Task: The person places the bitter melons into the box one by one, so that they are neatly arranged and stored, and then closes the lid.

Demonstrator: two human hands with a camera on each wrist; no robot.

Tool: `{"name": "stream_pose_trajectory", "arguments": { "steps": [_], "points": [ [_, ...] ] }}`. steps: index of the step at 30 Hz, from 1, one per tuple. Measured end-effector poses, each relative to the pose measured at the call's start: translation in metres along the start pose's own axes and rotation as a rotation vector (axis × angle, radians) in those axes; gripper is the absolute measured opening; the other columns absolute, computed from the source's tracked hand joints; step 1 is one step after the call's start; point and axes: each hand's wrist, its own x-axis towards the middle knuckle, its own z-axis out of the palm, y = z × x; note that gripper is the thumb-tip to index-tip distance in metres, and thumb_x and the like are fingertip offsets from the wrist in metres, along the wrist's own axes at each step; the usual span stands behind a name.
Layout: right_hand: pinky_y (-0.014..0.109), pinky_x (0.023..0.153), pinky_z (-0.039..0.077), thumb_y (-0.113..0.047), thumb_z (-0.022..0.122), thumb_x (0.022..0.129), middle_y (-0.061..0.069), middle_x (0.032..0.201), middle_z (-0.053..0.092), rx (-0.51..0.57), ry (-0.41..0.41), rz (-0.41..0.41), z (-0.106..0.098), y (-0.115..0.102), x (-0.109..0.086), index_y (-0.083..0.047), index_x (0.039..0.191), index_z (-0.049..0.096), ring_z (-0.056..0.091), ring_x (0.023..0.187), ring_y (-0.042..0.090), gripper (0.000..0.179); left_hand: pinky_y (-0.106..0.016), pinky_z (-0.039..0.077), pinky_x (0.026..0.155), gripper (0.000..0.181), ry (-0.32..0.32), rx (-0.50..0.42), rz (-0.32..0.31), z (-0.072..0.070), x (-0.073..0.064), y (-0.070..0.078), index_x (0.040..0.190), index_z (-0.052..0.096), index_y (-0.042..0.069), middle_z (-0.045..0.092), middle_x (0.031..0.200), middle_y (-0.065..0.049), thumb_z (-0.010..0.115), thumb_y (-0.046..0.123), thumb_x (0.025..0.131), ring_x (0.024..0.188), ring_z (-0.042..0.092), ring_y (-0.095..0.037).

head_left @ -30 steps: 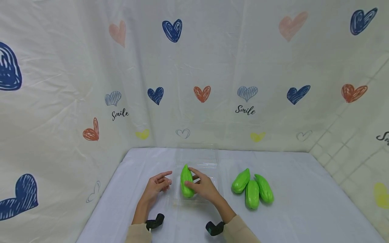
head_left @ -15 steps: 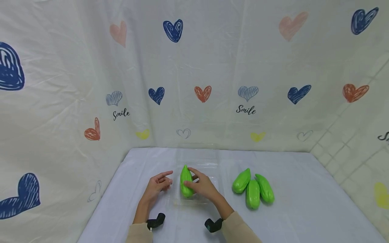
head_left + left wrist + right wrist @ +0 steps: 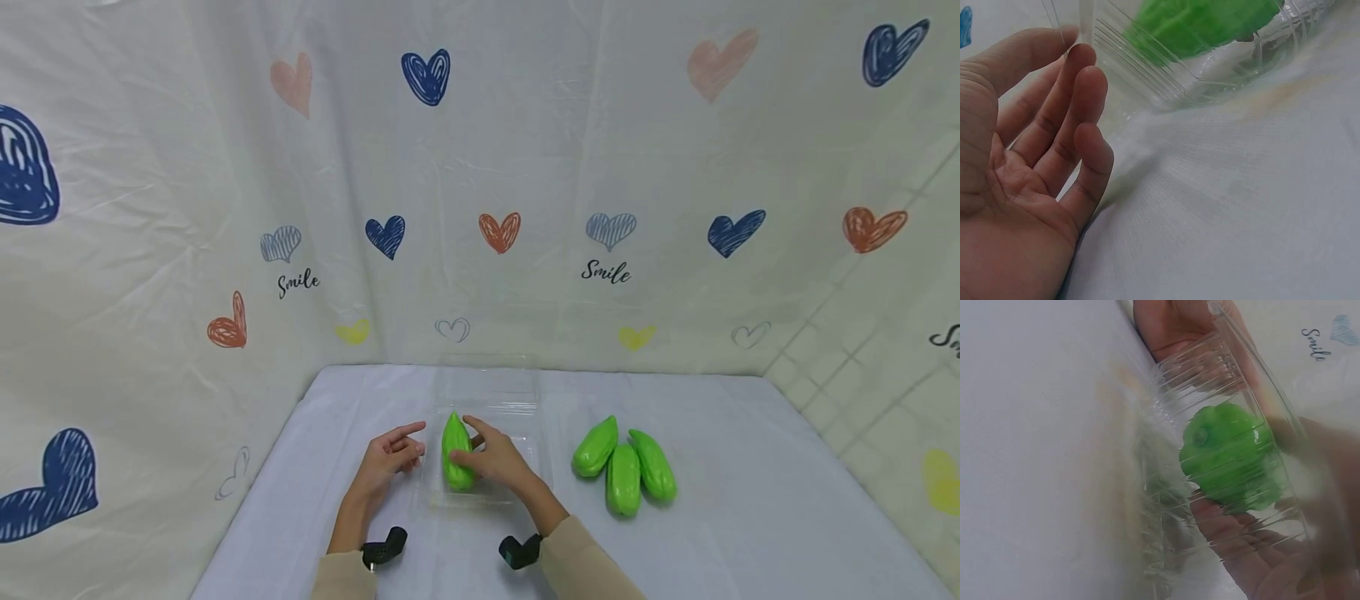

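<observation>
A clear plastic box (image 3: 510,408) stands in front of me with its lid (image 3: 487,382) raised at the back. My right hand (image 3: 501,460) holds a glossy green toy vegetable (image 3: 453,437), long, lobed and pointed at the far end, at the left side of the box. Its thumb lies across the near part. Through the ridged wall in the right wrist view, its rounded end (image 3: 1222,456) shows with fingertips against it. At the box's left edge, my left hand (image 3: 381,465) has its index finger extended and the others loosely bent, thumb and fingertips right at the rim (image 3: 1087,22).
To the right of the box, three matching green vegetables (image 3: 622,479) lie close together on the white tablecloth (image 3: 750,533). A white curtain (image 3: 540,308) printed with hearts hangs behind the table. A black wrist camera (image 3: 384,546) is strapped on each forearm.
The right hand and the green vegetable have shifted slightly left and toward me within the box. The left hand and the three vegetables on the right look the same.
</observation>
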Motion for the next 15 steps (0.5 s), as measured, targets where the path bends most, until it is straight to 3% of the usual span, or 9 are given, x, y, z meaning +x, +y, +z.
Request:
{"name": "stream_pose_trajectory", "arguments": {
  "steps": [7,15],
  "points": [
    [0.044,0.083,0.058,-0.038,0.081,0.087,0.017,0.121,0.067,-0.064,-0.003,0.001,0.0033,-0.0003,0.0041,-0.011,0.156,0.040,0.067,0.100,0.026,0.085,-0.023,0.048,0.065,0.054,-0.003,-0.005,-0.002,0.0007,-0.0015,0.0008,0.144,0.055,0.000,0.071,0.082,0.007,0.072,0.010,0.094,0.071,0.062,-0.009],
    [0.043,0.079,0.057,-0.040,0.080,0.087,0.018,0.118,0.068,-0.082,0.018,0.021,0.0052,0.0013,0.0061,-0.011,0.152,0.046,0.065,0.095,0.024,0.079,-0.023,0.047,0.064,0.053,-0.001,-0.008,0.009,0.0021,-0.0032,0.0024,0.143,0.057,0.002,0.071,0.081,0.008,0.073,0.011,0.093,0.070,0.062,-0.009]
  ]
}}
